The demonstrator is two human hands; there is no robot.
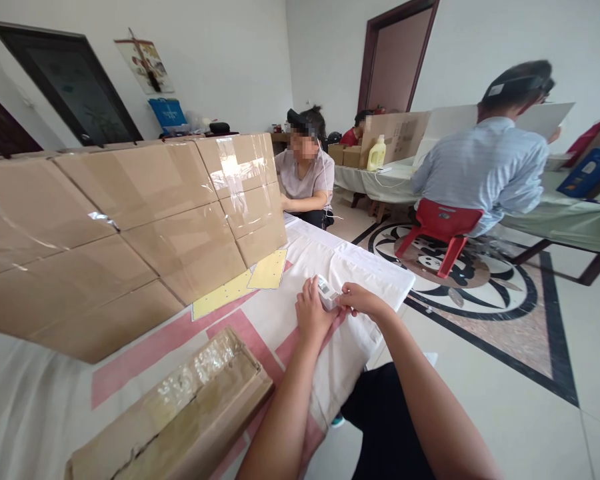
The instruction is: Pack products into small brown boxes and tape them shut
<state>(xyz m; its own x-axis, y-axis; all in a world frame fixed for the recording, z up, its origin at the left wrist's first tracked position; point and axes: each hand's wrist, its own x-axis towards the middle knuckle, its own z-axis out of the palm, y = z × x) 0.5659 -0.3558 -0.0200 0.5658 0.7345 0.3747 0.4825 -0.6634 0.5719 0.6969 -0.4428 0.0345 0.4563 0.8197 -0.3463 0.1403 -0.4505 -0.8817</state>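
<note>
Both my hands hold one small white object (326,292) above the cloth-covered table (300,253). My left hand (312,313) is curled round its near end, fingers closed. My right hand (361,300) pinches its far end with thumb and fingers. What the object is I cannot make out; it looks like a small white device or packet. Two yellow sheets (253,280) lie on the cloth just beyond my hands.
A taped cardboard wall (130,227) stands across the table at left. A taped cardboard box (190,413) lies near me. One person sits at the table's far end (306,175); another sits on a red chair (443,233) at a second table (555,220).
</note>
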